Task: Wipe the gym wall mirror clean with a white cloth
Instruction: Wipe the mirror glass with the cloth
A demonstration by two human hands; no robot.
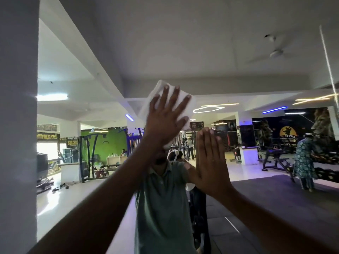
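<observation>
The gym wall mirror (201, 52) fills most of the view and reflects the gym hall. A folded white cloth (158, 88) lies flat against the glass at head height. My left hand (165, 118) presses on it with straight, spread fingers, the arm reaching up from the lower left. My right hand (211, 162) rests flat on the bare glass just below and right of the cloth, fingers straight and together. My own reflection in a green polo shirt (161, 198) stands behind both arms, partly hidden by them.
A plain grey wall pillar (18, 125) borders the mirror on the left. A vertical seam (328, 61) runs through the glass at the far right. Reflected in it are weight machines (88, 158), a bench, dark floor mats and another person (304, 162) at the right.
</observation>
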